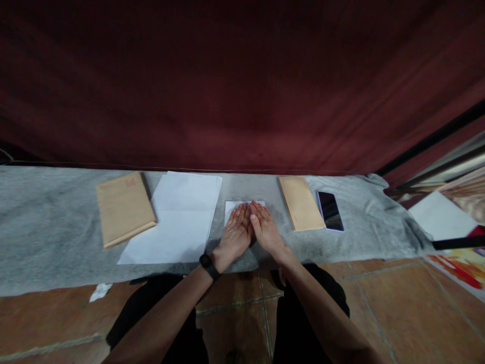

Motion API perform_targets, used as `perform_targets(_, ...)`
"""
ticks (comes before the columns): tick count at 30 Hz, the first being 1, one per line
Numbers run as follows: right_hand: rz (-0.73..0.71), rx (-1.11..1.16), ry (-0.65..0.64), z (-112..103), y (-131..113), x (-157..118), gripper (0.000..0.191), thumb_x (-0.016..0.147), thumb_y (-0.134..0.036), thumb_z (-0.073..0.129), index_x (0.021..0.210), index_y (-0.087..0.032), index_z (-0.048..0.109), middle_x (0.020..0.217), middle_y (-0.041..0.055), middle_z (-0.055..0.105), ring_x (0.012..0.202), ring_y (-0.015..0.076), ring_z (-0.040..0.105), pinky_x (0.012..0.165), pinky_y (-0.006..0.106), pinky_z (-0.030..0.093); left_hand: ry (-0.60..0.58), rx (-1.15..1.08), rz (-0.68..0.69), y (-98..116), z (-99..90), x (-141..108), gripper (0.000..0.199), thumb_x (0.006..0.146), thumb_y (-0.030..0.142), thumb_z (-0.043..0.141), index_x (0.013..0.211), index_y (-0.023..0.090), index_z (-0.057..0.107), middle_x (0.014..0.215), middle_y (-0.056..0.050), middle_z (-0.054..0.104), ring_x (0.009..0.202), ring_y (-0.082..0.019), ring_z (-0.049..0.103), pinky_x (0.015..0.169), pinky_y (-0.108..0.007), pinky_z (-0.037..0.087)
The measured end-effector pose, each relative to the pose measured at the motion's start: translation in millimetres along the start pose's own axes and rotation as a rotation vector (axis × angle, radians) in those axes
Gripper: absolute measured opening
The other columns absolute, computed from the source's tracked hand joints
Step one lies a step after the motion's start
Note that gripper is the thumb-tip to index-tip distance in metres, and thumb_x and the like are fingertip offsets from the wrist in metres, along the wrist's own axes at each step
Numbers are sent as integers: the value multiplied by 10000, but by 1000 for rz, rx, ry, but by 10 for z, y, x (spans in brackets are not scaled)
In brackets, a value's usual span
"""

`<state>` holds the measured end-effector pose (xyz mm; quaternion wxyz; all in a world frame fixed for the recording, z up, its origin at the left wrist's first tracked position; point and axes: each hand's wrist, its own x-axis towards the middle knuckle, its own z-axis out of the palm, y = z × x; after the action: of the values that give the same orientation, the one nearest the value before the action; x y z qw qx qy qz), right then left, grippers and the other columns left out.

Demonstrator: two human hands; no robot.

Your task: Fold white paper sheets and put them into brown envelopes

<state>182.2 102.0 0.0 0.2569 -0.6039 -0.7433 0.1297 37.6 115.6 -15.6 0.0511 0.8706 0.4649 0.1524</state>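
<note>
Both hands rest over a small white folded paper (230,206) at the middle of the grey cloth-covered bench. My left hand (235,236), with a dark band on the wrist, has its fingers stretched out over the paper's left part. Against it lies my right hand (265,230), its fingers straight and their tips meeting or overlapping the left fingers. Most of the paper is hidden beneath the two hands; only its upper edge and left corner show. Left of my hands lie large white sheets (182,217). To the right is a narrow brown envelope (301,205).
A larger brown envelope (123,210) overlaps the white sheets at the left. A phone (331,211) lies beside the narrow envelope. Behind the grey cloth (379,217) hangs a dark red curtain (242,101). A crumpled white scrap (100,291) is on the tiled floor (235,303).
</note>
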Motion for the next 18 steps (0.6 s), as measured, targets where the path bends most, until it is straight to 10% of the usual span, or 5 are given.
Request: perform_targets(18, 6, -228, 25, 258, 139, -10, 608, 1073, -459, 298, 1549, -89, 380, 1603, 161, 375, 1516, 267, 312, 1239, 490, 269, 5, 114, -162, -250, 22, 20, 607, 999, 261, 311, 1527, -37, 332, 1616, -231, 317, 1544, -285, 215, 1262, -463, 210)
